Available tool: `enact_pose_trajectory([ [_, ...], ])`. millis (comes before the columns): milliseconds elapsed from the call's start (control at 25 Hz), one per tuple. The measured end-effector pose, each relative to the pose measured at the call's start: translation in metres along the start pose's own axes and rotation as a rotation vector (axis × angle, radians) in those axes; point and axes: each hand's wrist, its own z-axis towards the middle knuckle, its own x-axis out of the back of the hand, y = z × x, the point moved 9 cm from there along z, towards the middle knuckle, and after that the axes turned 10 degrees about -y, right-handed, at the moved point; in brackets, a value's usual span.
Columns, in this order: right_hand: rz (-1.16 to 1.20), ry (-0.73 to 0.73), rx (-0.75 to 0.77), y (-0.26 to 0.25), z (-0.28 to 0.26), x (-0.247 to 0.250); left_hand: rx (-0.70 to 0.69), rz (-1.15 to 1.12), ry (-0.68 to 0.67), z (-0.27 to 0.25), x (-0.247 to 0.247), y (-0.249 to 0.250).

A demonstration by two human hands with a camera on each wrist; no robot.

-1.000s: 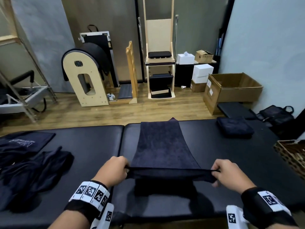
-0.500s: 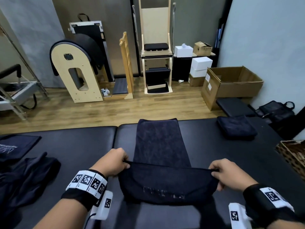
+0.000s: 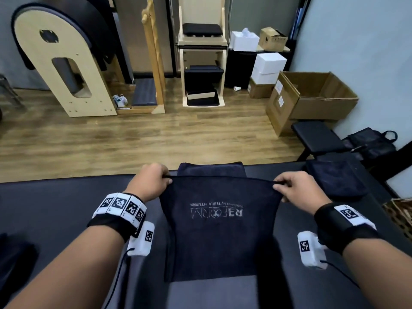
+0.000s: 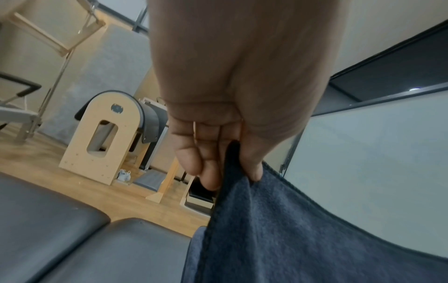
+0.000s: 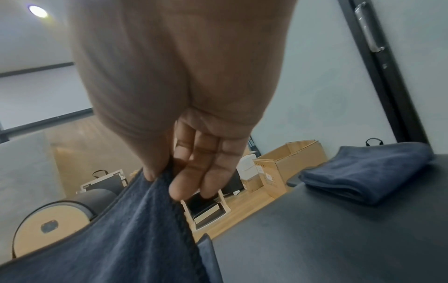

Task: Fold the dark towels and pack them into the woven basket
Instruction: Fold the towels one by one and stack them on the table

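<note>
A person stands at a black padded desk (image 3: pixel 66 208), holding a dark navy towel (image 3: pixel 219 226) by two corners of one edge. The left hand (image 3: pixel 149 181) pinches the left corner between thumb and curled fingers (image 4: pixel 206 166); the right hand (image 3: pixel 298 189) pinches the right corner the same way, thumb against fingers (image 5: pixel 191 172). The held edge is stretched taut between the hands and lifted above the desk, near the towel's far end, which lies flat at the desk's far edge. Pale embroidered lettering, seen upside down and mirrored, shows on the raised layer. A second towel, already folded (image 3: pixel 334 181), rests on the desk to the right, well apart from the hands. The rim of a woven basket (image 3: pixel 399 214) shows at the right edge of the head view.
</note>
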Motion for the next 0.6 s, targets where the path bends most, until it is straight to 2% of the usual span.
enact_pose_trajectory([
  [240, -0.106, 0.001, 0.155, 0.0, 0.114, -0.006, 0.038, -0.048, 0.002, 0.095, -0.008, -0.013],
  [400, -0.02, -0.025, 0.146, 0.016, 0.182, -0.028, 0.08, -0.048, 0.02, 0.15, -0.021, -0.014],
  [600, 0.144, -0.134, 0.099, 0.043, 0.25, -0.081, 0.206, -0.132, -0.054, 0.21, -0.052, -0.046],
])
